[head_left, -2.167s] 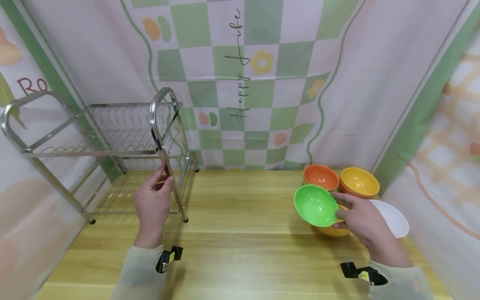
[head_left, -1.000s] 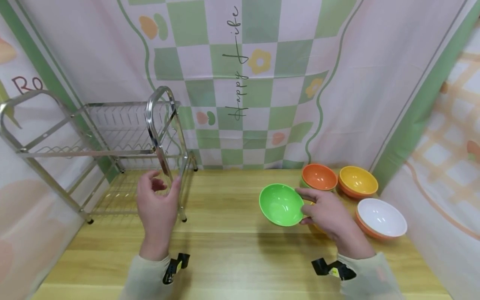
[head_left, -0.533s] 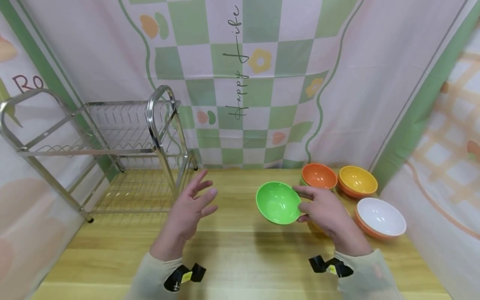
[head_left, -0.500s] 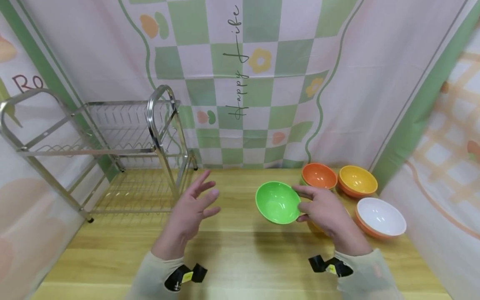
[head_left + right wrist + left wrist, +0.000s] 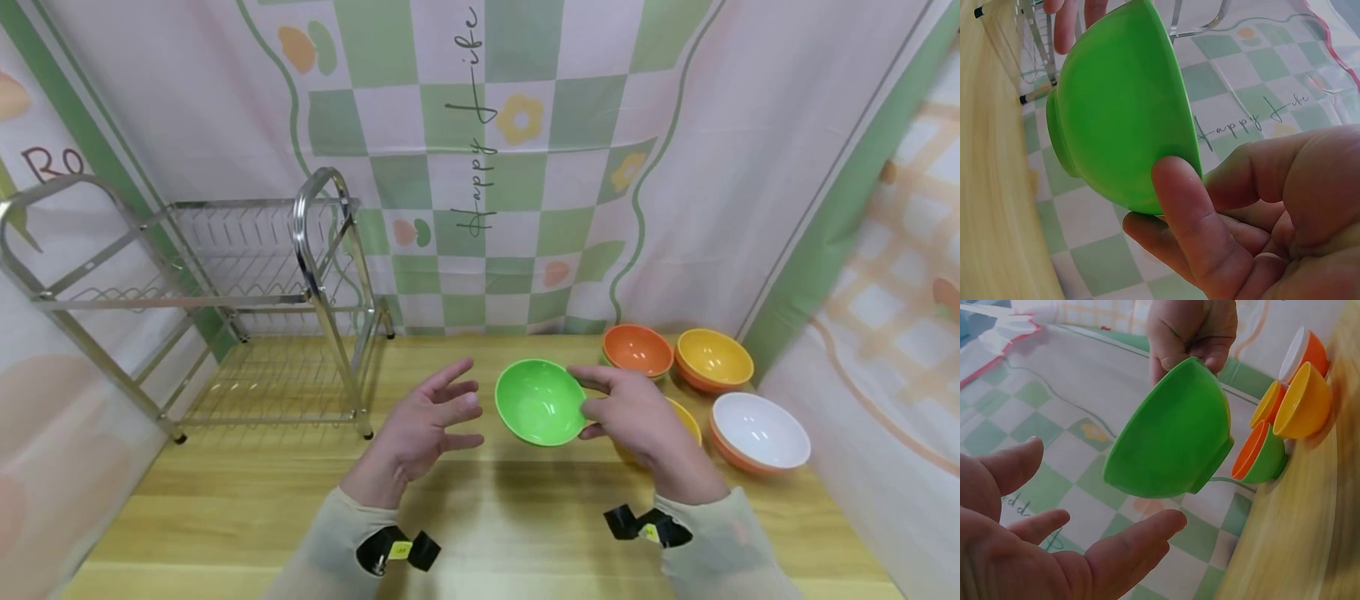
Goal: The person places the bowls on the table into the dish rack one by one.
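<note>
My right hand [image 5: 633,417] pinches the right rim of a green bowl [image 5: 540,402], holding it above the table with its hollow tipped toward me. In the right wrist view the thumb and fingers [image 5: 1188,219] clasp the edge of the bowl [image 5: 1116,112]. My left hand [image 5: 427,425] is spread just left of the bowl, its fingers extended and holding nothing. The left wrist view shows a gap between that hand [image 5: 1054,544] and the bowl's outer side [image 5: 1172,437].
Orange [image 5: 637,350], yellow [image 5: 715,358] and white [image 5: 761,429] bowls stand at the right; another yellow bowl [image 5: 686,423] is partly hidden behind my right hand. A two-tier metal dish rack [image 5: 322,300] occupies the left of the wooden table [image 5: 480,533]. A checked curtain [image 5: 480,167] hangs behind.
The green bowl has moved left from over the other bowls, carried in my right hand. My left hand has left the rack's front post and come right toward the bowl, fingers spreading.
</note>
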{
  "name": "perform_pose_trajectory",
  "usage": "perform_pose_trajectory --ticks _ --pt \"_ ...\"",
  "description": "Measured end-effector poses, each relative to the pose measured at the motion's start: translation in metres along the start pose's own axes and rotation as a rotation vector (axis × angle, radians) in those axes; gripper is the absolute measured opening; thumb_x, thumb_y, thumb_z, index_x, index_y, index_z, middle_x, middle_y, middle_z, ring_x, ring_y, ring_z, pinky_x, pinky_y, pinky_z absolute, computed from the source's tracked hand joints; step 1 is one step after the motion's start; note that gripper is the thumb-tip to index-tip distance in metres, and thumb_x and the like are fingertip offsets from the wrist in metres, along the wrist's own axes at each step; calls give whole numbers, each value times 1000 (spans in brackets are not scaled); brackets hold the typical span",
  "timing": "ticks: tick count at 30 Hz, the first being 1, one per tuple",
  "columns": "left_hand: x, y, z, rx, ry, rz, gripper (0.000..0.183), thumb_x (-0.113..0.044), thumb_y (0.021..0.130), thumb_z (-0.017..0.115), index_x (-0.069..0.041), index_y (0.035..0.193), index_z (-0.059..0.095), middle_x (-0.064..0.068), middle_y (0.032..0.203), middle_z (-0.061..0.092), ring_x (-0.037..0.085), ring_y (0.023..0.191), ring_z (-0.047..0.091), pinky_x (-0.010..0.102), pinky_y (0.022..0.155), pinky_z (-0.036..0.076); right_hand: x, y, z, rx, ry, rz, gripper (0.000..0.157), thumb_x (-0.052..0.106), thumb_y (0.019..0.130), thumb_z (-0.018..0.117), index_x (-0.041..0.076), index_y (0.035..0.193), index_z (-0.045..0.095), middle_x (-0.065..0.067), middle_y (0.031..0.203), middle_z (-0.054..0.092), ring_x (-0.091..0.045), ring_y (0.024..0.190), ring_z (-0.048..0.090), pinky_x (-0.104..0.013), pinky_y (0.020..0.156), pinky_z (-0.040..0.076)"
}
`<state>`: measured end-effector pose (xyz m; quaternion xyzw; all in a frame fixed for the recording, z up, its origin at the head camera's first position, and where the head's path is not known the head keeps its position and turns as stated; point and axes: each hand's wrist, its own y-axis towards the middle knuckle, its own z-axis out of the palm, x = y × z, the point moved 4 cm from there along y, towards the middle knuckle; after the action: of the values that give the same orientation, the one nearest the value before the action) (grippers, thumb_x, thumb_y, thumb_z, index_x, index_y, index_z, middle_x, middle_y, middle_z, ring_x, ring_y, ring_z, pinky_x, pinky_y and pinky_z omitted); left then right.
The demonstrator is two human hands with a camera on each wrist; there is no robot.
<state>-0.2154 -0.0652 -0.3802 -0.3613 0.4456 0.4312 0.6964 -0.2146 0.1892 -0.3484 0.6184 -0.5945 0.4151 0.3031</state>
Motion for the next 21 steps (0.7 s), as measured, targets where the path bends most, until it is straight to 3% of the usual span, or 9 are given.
perform_pose_trajectory --ticks 10,21 --pt "4 3 7 23 -33 -11 60 -5 99 61 -15 154 39 23 146 41 42 117 55 53 88 54 6 0 8 2 55 -21 57 -8 89 52 2 144 50 -21 145 48 -25 83 67 -38 66 60" --pt "6 6 12 62 -84 -19 61 2 97 60 -13 153 40 24 147 40 34 106 62 54 87 54 13 -3 12 8 62 -23 55 -6 89 53 3 144 52 -20 145 49 -24 86 67 -40 68 60"
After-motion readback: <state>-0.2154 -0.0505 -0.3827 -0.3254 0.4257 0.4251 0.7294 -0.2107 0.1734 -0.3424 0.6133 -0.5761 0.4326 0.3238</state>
